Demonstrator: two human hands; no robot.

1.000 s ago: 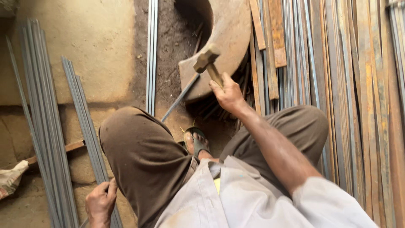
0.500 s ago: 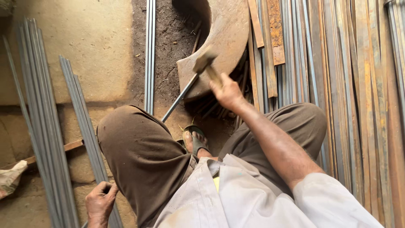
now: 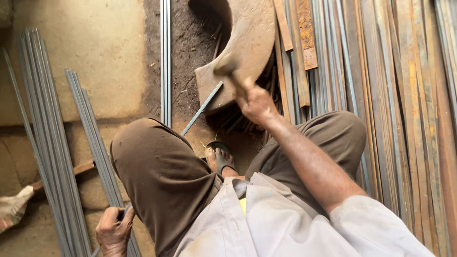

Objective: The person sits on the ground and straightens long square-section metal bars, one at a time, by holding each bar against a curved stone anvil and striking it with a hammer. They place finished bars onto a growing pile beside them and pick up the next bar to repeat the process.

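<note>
My right hand (image 3: 257, 102) grips the wooden handle of a hammer (image 3: 226, 66), whose blurred head hangs just above a curved rusty iron block (image 3: 247, 43). A thin grey metal rod (image 3: 202, 108) slants from under my left knee up onto the lower edge of that block. My left hand (image 3: 113, 231) is at the bottom left, closed around the near end of the rod. I am squatting in brown trousers (image 3: 162, 176), with one sandalled foot (image 3: 220, 159) between my knees.
Bundles of thin grey rods (image 3: 45, 143) lie on the concrete at left, and another pair of rods (image 3: 165, 57) runs up the middle. Long rusty flat bars and strips (image 3: 395, 95) cover the ground at right. A cloth sack (image 3: 14, 209) sits at the far left.
The hammer has swung down from its raised position towards the iron block, its head now blurred. My left hand stays on the rod.
</note>
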